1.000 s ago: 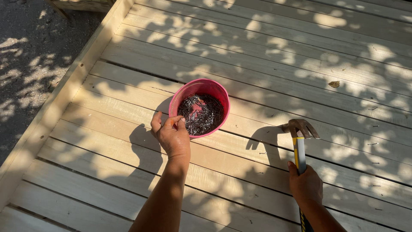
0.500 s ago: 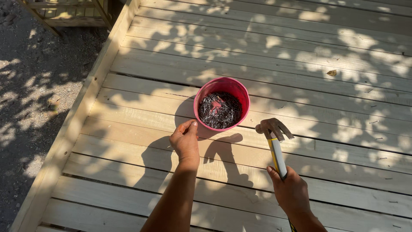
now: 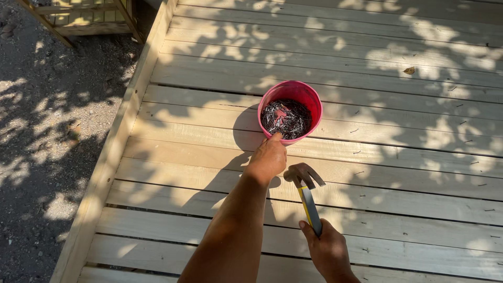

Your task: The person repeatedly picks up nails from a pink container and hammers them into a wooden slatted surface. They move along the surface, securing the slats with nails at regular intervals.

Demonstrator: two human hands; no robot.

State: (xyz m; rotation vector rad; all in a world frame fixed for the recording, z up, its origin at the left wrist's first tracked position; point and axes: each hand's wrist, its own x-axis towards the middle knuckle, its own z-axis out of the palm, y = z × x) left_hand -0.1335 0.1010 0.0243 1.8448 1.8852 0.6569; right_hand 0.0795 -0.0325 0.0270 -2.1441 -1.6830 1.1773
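Note:
A pink bucket (image 3: 310, 98) full of dark nails (image 3: 286, 118) stands on the pale wooden deck (image 3: 367, 68). My left hand (image 3: 268, 157) reaches to the bucket's near rim, fingertips touching it, fingers curled. My right hand (image 3: 327, 249) grips the handle of a claw hammer (image 3: 306, 184), whose yellow and grey shaft points away from me. The hammer's head hovers low over the planks just right of my left hand.
Loose nails lie scattered on the planks at the right (image 3: 463, 123). A dry leaf (image 3: 409, 70) rests far right. The deck's left edge board (image 3: 118, 147) drops to gravel ground (image 3: 47, 131). A wooden frame (image 3: 78, 18) stands at the top left.
The view has shifted left, so the bucket appears further right. My left hand moved up to the bucket's rim. The hammer swung left, closer to my left hand.

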